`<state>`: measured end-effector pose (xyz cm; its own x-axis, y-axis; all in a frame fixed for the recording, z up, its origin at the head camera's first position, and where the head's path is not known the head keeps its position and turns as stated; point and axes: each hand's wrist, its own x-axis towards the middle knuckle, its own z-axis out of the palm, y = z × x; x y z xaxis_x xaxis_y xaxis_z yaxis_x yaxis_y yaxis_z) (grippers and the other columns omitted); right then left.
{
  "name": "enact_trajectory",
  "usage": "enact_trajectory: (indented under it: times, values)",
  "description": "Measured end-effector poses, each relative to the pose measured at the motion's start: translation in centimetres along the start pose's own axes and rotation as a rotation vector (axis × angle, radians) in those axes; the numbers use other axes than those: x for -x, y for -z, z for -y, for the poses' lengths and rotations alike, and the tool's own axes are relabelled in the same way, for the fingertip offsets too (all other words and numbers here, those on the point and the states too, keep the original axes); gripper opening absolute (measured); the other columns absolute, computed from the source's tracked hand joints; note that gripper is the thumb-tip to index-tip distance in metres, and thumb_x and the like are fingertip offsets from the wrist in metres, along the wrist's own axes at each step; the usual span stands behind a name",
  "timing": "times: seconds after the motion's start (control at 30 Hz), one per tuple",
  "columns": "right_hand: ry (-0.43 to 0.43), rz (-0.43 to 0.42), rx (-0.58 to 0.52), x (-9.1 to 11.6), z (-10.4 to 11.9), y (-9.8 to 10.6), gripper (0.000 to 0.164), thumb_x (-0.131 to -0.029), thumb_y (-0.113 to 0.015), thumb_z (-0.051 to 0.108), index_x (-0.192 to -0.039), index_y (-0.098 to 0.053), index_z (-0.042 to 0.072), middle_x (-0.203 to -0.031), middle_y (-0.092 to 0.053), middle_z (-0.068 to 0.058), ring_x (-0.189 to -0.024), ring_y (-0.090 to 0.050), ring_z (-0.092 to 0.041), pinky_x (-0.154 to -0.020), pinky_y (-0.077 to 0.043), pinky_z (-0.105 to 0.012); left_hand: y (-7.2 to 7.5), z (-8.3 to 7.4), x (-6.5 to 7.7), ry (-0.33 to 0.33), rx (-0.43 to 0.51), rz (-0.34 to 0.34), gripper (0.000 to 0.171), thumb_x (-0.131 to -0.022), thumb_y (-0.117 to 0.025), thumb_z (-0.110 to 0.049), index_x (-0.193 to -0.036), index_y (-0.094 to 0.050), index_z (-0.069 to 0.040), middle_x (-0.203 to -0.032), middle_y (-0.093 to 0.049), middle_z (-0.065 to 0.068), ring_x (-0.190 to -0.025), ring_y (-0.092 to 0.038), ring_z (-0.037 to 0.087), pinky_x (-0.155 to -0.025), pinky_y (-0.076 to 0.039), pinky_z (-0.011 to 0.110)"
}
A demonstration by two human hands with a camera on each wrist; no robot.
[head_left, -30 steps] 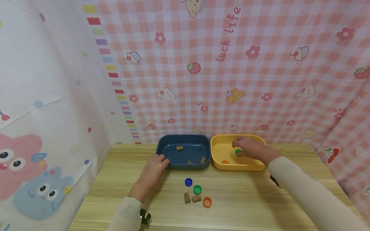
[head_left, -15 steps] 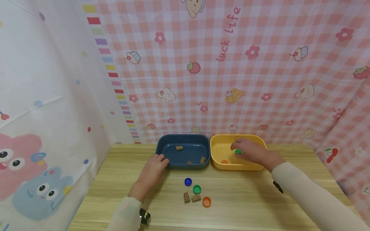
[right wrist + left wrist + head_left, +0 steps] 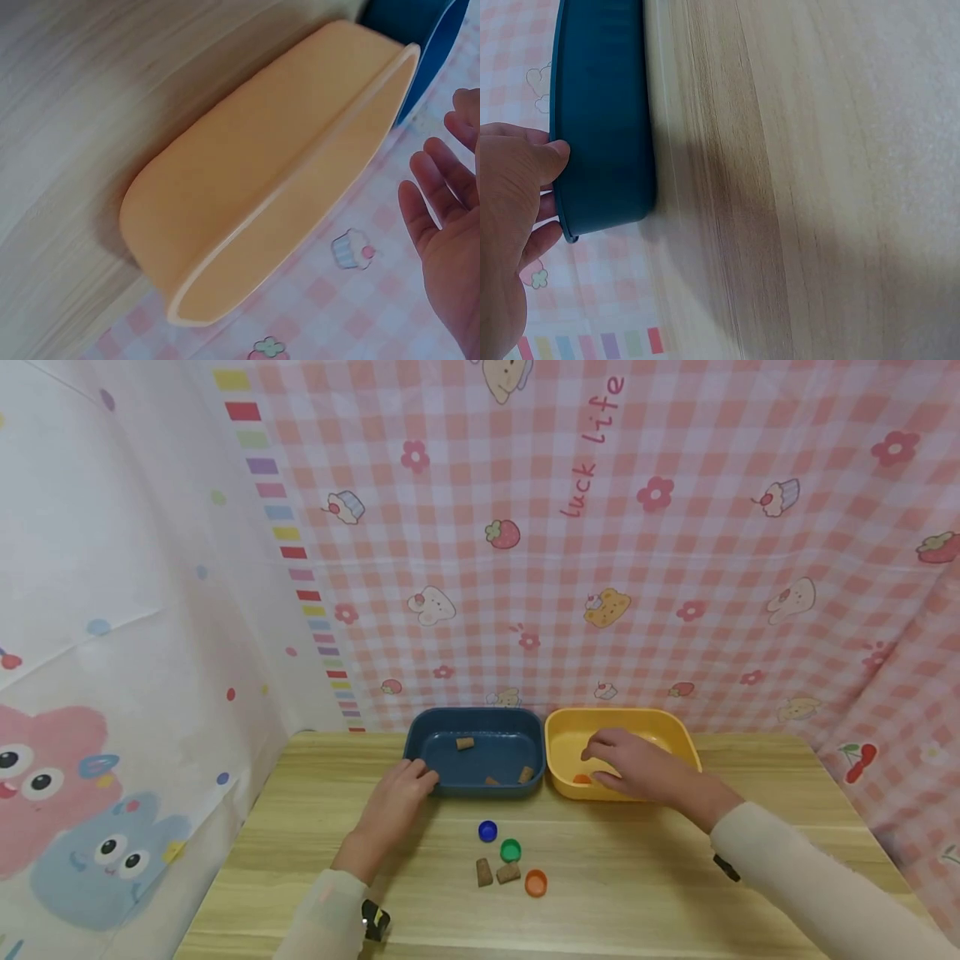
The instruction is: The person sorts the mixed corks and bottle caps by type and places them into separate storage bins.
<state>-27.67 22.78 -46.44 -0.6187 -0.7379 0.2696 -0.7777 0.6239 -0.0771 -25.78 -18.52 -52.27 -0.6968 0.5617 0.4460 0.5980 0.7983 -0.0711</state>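
Note:
My left hand [image 3: 397,802] holds the near-left rim of the dark blue plastic bin [image 3: 480,792]. In the left wrist view the thumb lies on the outside of the bin's wall [image 3: 604,120] and the fingers behind the rim. Several corks [image 3: 465,743] lie in this bin. My right hand [image 3: 641,767] hovers over the yellow bin [image 3: 558,718], fingers loosely bent and apart. In the right wrist view the hand [image 3: 454,202] holds nothing. An orange bottle cap [image 3: 582,779] shows inside the yellow bin near the fingertips; the part under the hand is hidden.
In front of the bins lie a blue cap [image 3: 487,831], a green cap [image 3: 511,850], an orange cap [image 3: 536,883] and two corks [image 3: 484,872] on the wooden table [image 3: 637,893]. A checked pink cloth [image 3: 465,560] hangs right behind the bins.
My right hand has let go of a green cap in the yellow bin and moved slightly left; that cap is now out of sight. The left hand stays on the blue bin.

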Motion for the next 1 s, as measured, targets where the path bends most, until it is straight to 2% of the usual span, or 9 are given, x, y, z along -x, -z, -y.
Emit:
enact_trajectory:
  times: [0.37,0.7,1.0]
  values:
    - [0.119,-0.02,-0.001,0.3,3.4,-0.3,0.03,-0.086,-0.084,0.022,-0.112,-0.071,0.013,-0.113,-0.066,-0.004,-0.1,-0.063,-0.02,-0.086,-0.057,-0.034,-0.3,0.2,0.1,-0.014,-0.019,-0.009,0.006,-0.092,-0.074,-0.004,-0.095,-0.072,-0.009,-0.085,-0.06,0.005,-0.076,-0.051,0.022,-0.07,-0.048,0.033]
    - [0.115,0.094,-0.075,0.8,5.6,-1.5,0.032,-0.091,-0.08,0.025,-0.119,-0.069,0.015,-0.117,-0.063,0.002,-0.104,-0.061,-0.013,-0.091,-0.056,-0.031,-0.3,0.2,0.1,-0.029,-0.019,-0.046,0.008,-0.092,-0.075,-0.001,-0.093,-0.072,-0.008,-0.084,-0.059,0.005,-0.074,-0.05,0.021,-0.067,-0.046,0.033]
    - [0.163,0.126,-0.096,1.2,7.9,-2.9,0.035,-0.091,-0.08,0.031,-0.12,-0.068,0.016,-0.12,-0.064,0.003,-0.108,-0.062,-0.012,-0.094,-0.055,-0.031,-0.1,0.1,0.0,-0.023,-0.011,-0.047,0.008,-0.09,-0.076,-0.004,-0.095,-0.072,-0.009,-0.083,-0.058,0.004,-0.073,-0.049,0.021,-0.066,-0.045,0.033]
